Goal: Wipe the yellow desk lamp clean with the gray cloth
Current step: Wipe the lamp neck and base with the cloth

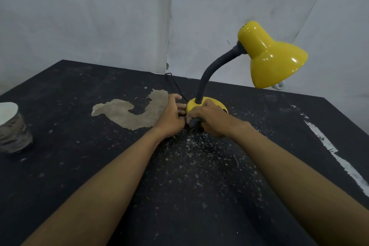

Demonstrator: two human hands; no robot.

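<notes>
Yellow desk lamp (274,59) base: right grip (210,120) clutches the gray cloth (193,123) against it, left grip (171,116) alongside, can't tell its hold.

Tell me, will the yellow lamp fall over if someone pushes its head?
It could probably tip: the big shade hangs out past the small round base. The ribbed neck would likely bend first. The glossy shade looks slippery.

place: workshop | scuffed black table (69,126); white sheeting backdrop (99,16)
</notes>
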